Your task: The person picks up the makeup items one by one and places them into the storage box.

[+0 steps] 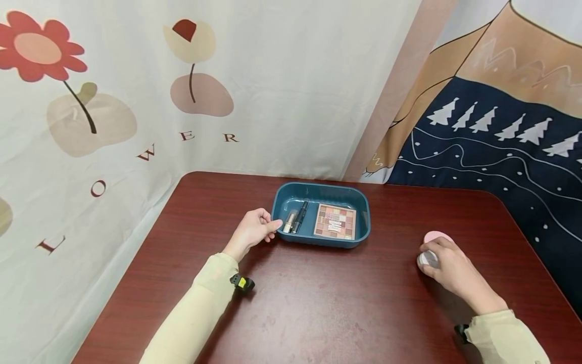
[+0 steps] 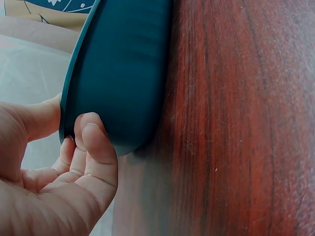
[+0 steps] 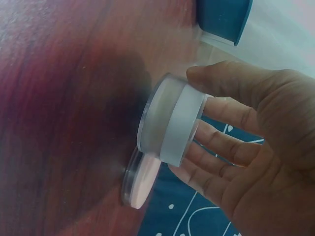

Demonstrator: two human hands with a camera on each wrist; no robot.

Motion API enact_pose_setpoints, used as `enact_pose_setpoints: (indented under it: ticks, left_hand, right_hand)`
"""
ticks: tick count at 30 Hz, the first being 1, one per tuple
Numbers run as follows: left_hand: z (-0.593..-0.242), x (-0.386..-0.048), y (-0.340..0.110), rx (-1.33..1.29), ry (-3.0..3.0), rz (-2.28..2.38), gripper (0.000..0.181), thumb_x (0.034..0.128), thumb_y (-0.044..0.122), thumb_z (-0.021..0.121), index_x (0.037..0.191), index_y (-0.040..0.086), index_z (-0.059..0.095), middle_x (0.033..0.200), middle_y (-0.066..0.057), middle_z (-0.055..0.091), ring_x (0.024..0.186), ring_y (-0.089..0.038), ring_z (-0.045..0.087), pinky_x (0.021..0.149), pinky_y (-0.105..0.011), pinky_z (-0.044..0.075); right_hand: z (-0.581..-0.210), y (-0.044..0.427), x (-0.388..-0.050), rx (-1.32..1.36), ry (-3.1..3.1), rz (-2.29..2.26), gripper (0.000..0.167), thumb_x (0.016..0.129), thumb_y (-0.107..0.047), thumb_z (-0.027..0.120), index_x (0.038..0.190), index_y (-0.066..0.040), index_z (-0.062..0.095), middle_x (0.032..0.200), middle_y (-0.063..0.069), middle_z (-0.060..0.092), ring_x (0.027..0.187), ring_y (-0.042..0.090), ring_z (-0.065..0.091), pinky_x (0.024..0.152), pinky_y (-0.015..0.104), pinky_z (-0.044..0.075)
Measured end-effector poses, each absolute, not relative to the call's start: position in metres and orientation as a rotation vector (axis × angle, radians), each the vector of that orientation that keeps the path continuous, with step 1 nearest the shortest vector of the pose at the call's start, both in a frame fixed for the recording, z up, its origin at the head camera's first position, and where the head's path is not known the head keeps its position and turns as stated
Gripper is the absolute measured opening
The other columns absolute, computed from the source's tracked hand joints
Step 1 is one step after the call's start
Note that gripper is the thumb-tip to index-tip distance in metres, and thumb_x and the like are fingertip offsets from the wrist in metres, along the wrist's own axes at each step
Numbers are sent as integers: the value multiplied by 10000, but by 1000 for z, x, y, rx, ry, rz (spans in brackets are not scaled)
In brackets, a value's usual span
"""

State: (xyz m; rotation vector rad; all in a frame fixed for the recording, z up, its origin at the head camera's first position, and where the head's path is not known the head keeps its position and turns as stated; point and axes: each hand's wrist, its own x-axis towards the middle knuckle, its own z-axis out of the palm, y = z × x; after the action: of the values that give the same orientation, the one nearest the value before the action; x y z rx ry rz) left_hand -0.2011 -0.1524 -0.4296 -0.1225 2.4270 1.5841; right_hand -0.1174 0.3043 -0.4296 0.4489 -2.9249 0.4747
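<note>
Your left hand [image 1: 255,230] pinching the rim of one blue tray [image 1: 318,242], palette [image 1: 335,221] and two tubes [image 1: 300,217] inside, your right hand [image 1: 451,267] gripping one round jar [image 3: 172,120], right side of table [image 1: 318,308], pink disc [image 1: 438,235] beside it.

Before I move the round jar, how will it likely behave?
The round jar may slip, since its side looks smooth. It could roll if laid on that curved side; its squat shape suggests little tipping when upright.
</note>
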Motion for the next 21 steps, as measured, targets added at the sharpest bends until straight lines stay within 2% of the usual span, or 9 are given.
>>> enact_pose_setpoints:
  ticks: [6, 11, 21]
  left_hand:
    - [-430, -202, -153, -122, 2423, 1599, 275, 952, 135, 759, 856, 39, 520, 697, -91, 655, 584, -170, 633, 615, -311, 580]
    - [-431, -201, -153, -118, 2422, 1601, 275, 954, 135, 757, 860, 37, 519, 698, -91, 653, 593, -175, 639, 627, -332, 591]
    - [-431, -201, -152, -125, 2416, 1601, 273, 955, 139, 757, 861, 38, 521, 695, -85, 653, 586, -160, 628, 645, -347, 595]
  right_hand:
    - [-426, 299, -119, 469, -2912, 470, 339, 736, -62, 872, 1032, -14, 714, 1096, 242, 616, 998, 405, 570, 738, 576, 553]
    - [-424, 295, -120, 498, -2873, 462, 335, 713, -42, 880, 1009, -14, 725, 1070, 200, 616, 988, 370, 565, 733, 548, 561]
    - [-417, 285, -125, 543, -2821, 488, 318, 729, -27, 857, 1021, -8, 731, 1008, 137, 652, 954, 359, 594, 798, 555, 514]
